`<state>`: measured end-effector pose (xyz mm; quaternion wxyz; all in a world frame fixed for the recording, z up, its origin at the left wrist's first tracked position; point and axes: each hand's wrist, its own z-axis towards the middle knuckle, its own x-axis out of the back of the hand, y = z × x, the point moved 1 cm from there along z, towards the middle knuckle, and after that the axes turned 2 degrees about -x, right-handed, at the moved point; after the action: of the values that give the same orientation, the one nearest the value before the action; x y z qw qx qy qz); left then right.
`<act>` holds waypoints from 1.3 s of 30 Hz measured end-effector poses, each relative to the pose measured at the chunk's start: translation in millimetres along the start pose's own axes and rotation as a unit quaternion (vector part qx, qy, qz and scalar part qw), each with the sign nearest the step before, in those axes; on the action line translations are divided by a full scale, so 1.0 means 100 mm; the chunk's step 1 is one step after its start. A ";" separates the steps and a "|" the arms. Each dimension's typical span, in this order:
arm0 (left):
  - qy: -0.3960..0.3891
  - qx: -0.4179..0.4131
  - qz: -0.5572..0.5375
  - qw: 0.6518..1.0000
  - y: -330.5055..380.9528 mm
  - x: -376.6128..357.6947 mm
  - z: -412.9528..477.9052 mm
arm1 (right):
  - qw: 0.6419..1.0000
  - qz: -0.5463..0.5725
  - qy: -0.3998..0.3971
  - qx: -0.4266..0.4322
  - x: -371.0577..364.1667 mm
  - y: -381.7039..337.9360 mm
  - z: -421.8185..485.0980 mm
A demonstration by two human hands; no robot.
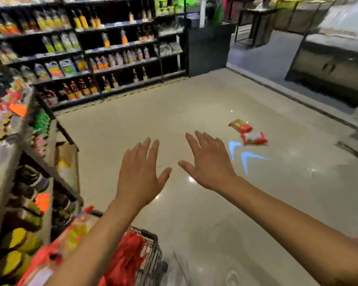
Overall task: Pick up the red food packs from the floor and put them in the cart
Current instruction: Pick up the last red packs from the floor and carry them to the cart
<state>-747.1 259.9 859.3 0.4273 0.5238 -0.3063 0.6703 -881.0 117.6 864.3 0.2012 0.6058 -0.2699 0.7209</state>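
We see two red food packs lying on the floor point(194, 96), well ahead and to the right of both hands. The farther pack point(240, 125) is a flat plastic pouch, red at its nearer end with a pale greenish panel at the far end; its long axis runs from upper left to lower right. The nearer pack point(254, 138) touches it end to end, red-edged with a whitish middle, and lies along much the same diagonal (slightly more level). Just beside it two light-blue chevrons point(244, 154) glow on the glossy, pale stone-like floor.

Our left hand point(140, 174) and right hand point(210, 162) hover palm-down over bare floor, fingers point(152, 149) spread and released, grasping nothing.

At lower left stands the wire cart point(153, 250), dark metal mesh, with crinkled red packaging point(126, 259) inside it. Shelves point(116, 48) of bottles and pouches line the far left, blurred.
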 end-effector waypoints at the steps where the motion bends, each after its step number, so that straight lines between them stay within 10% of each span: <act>1: 0.000 -0.017 0.004 1.000 0.18 -0.05 0.20 | 1.000 -0.001 0.005 -0.017 0.04 0.25 0.04; 16: -0.014 -0.153 -0.014 0.988 2.47 -0.59 2.69 | 0.986 0.019 0.043 -0.160 0.31 3.19 0.96; 39: -0.012 -0.206 -0.084 0.975 2.09 -2.08 7.15 | 0.973 -0.013 -0.007 -0.229 0.07 4.60 4.83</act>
<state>-600.8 -499.5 855.2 0.5772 0.4567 -0.3973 0.5481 -796.7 -544.6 862.8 0.3423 0.5519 -0.4209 0.6333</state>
